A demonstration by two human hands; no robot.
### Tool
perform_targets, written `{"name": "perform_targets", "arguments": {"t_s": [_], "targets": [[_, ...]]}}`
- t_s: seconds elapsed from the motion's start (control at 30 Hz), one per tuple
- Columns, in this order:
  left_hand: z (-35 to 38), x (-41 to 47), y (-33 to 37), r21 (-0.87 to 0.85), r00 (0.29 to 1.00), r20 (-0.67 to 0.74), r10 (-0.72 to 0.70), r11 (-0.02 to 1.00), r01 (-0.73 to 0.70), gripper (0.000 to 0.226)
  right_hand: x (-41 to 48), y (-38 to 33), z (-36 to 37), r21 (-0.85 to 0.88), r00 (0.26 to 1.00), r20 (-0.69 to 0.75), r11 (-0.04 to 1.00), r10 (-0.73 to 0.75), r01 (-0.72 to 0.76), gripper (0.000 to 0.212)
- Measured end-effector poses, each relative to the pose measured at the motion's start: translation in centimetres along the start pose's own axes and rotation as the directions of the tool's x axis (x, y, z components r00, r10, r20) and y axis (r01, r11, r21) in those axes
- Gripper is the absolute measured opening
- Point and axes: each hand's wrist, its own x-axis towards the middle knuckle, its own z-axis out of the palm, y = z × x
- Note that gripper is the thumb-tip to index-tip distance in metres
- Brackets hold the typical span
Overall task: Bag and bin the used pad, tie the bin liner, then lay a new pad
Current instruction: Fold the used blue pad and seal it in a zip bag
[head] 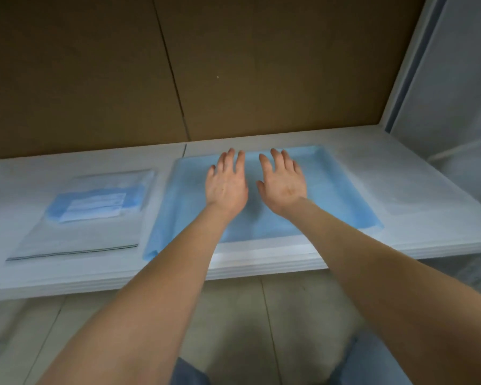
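Pad (331, 190), the blue one, is lying spread out flat across the middle of the frame on a white bench (261, 262), with its near edge sitting close to the bench's front lip and the lower-left corner curling up a bit. Both arms are reaching in from the bottom of the frame. Left hand (227, 183) is resting palm-down on the pad just left of centre, fingers stretched out and slightly fanned, not gripping anything. Right hand (283, 183) is doing the same just beside it, palm-down, fingers loosely splayed, thumb pointing toward the other hand; the two aren't quite touching. Over on the left of the frame a clear packet (78, 218) is lying flat on the same bench, with something blue folded inside and a white label on it, too blurry to read. Brown cardboard panels (178, 65) are filling the whole upper part behind the bench. Grey floor tiles (261, 315) are showing at the bottom.
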Motion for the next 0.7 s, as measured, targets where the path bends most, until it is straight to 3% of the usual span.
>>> {"name": "perform_targets", "arguments": {"t_s": [0.17, 0.37, 0.7], "targets": [[-0.5, -1.0, -3.6, 0.027, 0.998, 0.019, -0.063, 0.998, 0.063, 0.065, 0.7, -2.7, 0.0, 0.026, 0.998, 0.019, 0.998, -0.064, 0.064, 0.060], [-0.5, -1.3, -4.4, 0.059, 0.993, 0.060, -0.101, 0.994, 0.097, 0.043, 1.5, -2.4, 0.6, 0.064, 0.994, 0.019, 0.992, -0.106, 0.105, 0.057], [-0.4, 0.1, 1.8, 0.008, 0.985, 0.128, -0.115, 0.993, 0.115, 0.056, 0.3, 3.7, 0.0, 0.063, 0.998, 0.034, 0.997, -0.046, 0.044, 0.059]]}}
